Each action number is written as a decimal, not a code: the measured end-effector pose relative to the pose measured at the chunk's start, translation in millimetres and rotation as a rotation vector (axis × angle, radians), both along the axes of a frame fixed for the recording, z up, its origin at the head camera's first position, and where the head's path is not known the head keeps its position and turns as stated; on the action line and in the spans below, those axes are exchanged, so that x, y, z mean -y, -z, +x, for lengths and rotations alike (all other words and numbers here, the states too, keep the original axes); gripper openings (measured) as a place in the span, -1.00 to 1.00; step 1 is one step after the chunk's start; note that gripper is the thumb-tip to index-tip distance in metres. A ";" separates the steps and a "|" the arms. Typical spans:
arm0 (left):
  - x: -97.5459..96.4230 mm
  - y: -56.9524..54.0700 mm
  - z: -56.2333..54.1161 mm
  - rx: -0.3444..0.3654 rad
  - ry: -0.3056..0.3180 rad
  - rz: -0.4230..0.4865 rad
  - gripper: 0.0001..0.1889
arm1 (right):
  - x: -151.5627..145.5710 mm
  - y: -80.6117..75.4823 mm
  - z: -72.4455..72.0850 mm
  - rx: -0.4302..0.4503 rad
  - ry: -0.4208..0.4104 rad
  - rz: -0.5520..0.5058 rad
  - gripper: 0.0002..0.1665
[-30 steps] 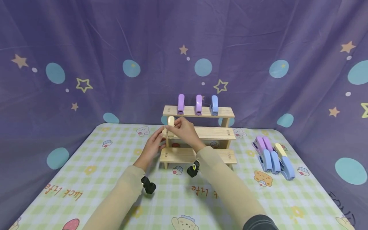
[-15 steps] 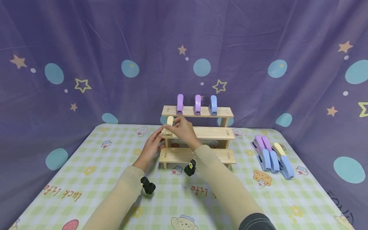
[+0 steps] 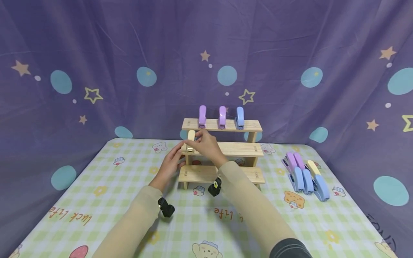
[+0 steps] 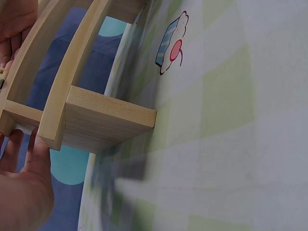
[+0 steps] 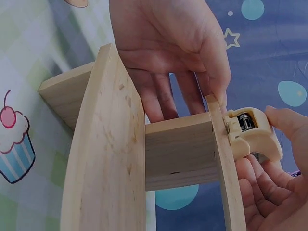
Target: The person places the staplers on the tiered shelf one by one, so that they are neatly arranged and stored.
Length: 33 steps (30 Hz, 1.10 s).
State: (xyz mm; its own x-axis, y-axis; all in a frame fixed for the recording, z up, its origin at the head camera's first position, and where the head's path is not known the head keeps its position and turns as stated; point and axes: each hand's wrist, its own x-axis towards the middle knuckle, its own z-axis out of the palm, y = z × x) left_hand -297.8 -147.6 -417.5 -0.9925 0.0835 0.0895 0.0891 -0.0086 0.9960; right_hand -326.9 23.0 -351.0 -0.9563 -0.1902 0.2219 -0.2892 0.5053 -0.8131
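Observation:
In the head view a three-tier wooden shelf [image 3: 238,149] stands at the table's centre. My right hand [image 3: 210,147] pinches a small cream stapler [image 3: 191,135] between thumb and fingers at the left end of the middle tier. Seen from the right wrist, the cream stapler [image 5: 263,139] stands upright with its base against the board. My left hand [image 3: 169,167] touches the shelf's left end. Its thumb lies at the middle board's edge beside the stapler, and its mostly straight fingers [image 4: 36,156] rest against the side; some fingertips are hidden by wood.
Two purple staplers [image 3: 222,117] and a blue stapler [image 3: 240,118] stand on the top tier. To the right, several purple, blue and cream staplers [image 3: 308,181] lie grouped on the checked tablecloth [image 3: 129,193]. A purple curtain [image 3: 180,46] hangs behind.
The cream stapler has barely shifted on the middle tier, still pinched by my right hand. My left hand keeps its place at the shelf's end. The view moved slightly.

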 end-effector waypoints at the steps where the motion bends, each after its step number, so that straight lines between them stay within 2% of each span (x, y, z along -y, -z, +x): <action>1: 0.1 0.0 -0.2 -0.001 0.000 -0.001 -0.50 | -0.7 -0.2 -0.1 0.003 -0.006 0.000 -0.36; 8: -0.6 -0.2 0.6 -0.011 0.002 -0.028 -0.48 | -13.5 -2.2 8.1 0.008 -0.062 -0.010 -0.27; 12: -0.9 -0.7 2.0 -0.010 -0.002 -0.034 -0.49 | -26.7 -1.8 13.9 0.000 -0.090 0.001 -0.31; 13: -1.4 -4.5 4.6 -0.003 0.004 -0.030 -0.49 | -29.8 -2.0 15.0 -0.007 -0.092 0.006 -0.35; 27: -1.7 -1.0 1.6 -0.002 0.013 -0.032 -0.47 | -81.2 -1.6 25.6 -0.069 -0.074 0.077 -0.54; 33: -1.9 -1.3 3.2 -0.012 -0.015 -0.030 -0.49 | -111.7 1.2 30.4 -0.104 -0.039 0.101 -0.56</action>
State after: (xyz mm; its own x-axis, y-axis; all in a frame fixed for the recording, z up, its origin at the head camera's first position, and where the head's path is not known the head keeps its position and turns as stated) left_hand -294.6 -145.7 -416.2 -0.9925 0.0716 0.0987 0.1005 0.0225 0.9947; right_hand -296.5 134.7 -352.2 -0.9207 -0.2526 0.2974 -0.3900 0.5698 -0.7233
